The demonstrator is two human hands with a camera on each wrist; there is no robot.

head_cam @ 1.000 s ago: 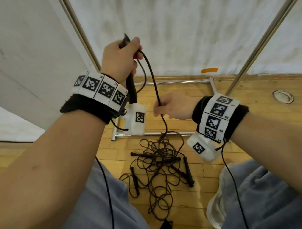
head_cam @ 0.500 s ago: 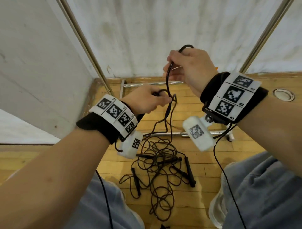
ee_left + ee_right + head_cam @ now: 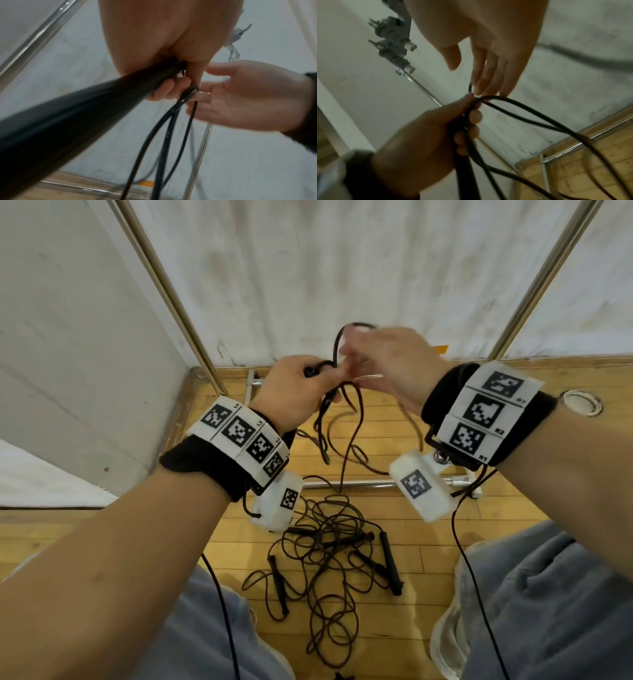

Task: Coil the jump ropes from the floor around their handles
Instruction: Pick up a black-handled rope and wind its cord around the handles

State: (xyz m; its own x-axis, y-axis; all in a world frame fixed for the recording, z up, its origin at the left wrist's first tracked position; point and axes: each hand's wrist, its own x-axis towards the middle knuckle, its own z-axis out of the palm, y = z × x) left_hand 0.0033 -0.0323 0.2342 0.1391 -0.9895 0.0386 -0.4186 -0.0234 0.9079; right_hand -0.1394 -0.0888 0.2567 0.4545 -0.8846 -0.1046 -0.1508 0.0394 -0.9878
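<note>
My left hand [image 3: 296,392] grips a black jump-rope handle [image 3: 68,115], along with several loops of its black rope [image 3: 169,129] that hang below the fist. The right hand [image 3: 390,364] is blurred and lies against the left. Its fingers [image 3: 488,75] are straight and touch the rope at the top of the left fist [image 3: 426,135]. One loop of rope [image 3: 352,325] arches over the right fingers. More black jump ropes [image 3: 329,556] lie tangled on the wooden floor between my knees, with several handles [image 3: 390,563] among them.
A metal stand's chrome tubes [image 3: 346,483] run across the floor behind the pile and rise along the white backdrop [image 3: 342,268]. A round floor fitting [image 3: 580,403] sits at the right. Thin sensor cables [image 3: 469,563] hang from both wrists.
The left hand dropped from high up with the handle. The right hand rose with a loop of rope, then came down against the left fist. The floor pile has barely moved.
</note>
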